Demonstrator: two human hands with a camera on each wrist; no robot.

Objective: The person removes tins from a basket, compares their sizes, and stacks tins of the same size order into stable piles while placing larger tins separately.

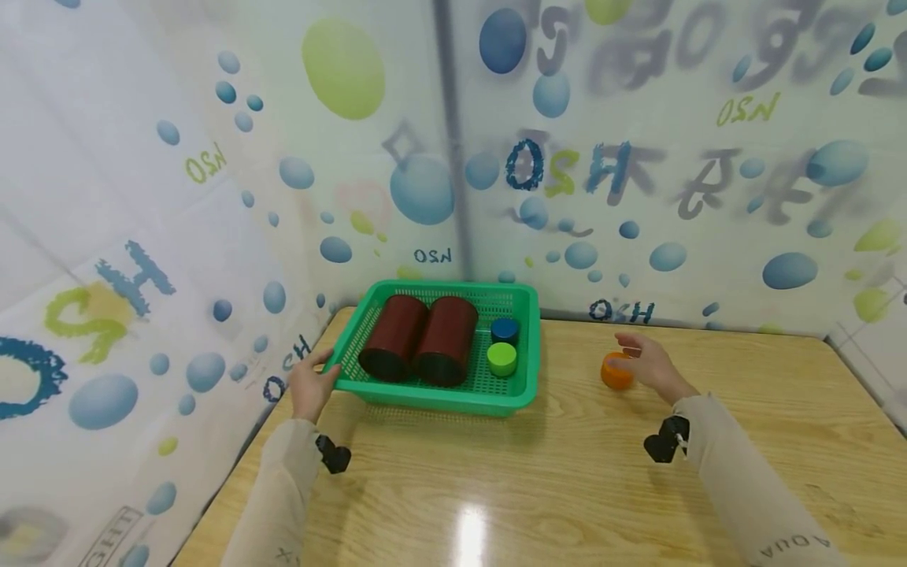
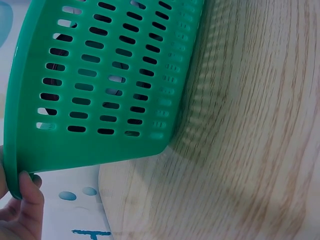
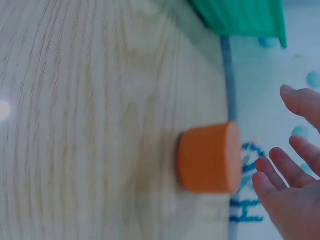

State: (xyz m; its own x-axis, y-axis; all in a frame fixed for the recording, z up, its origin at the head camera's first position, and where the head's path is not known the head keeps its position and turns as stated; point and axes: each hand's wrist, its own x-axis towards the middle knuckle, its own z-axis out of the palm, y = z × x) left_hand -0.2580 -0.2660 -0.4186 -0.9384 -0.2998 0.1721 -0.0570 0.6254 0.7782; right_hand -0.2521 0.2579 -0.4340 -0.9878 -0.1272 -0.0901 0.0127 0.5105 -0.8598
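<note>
At its near left corner, the green basket (image 1: 439,399) is pinched at the rim between thumb and fingers of my left hand (image 1: 312,384). Inside lie two dark red cylinders (image 1: 448,335), side by side, with a blue round piece (image 1: 505,331) and a lime green round piece (image 1: 501,359) to their right. An orange round piece (image 3: 207,159) stands on the table, right of the basket. Over it hovers my right hand (image 1: 650,367), thumb and fingers spread apart; in the right wrist view a gap shows between the fingertips and the orange piece.
The wood-grain table (image 1: 567,480) meets a patterned wall covering (image 1: 694,260) at the back and another on the left. The basket stands close to the back left corner. Black wrist devices (image 1: 666,441) sit on both sleeves.
</note>
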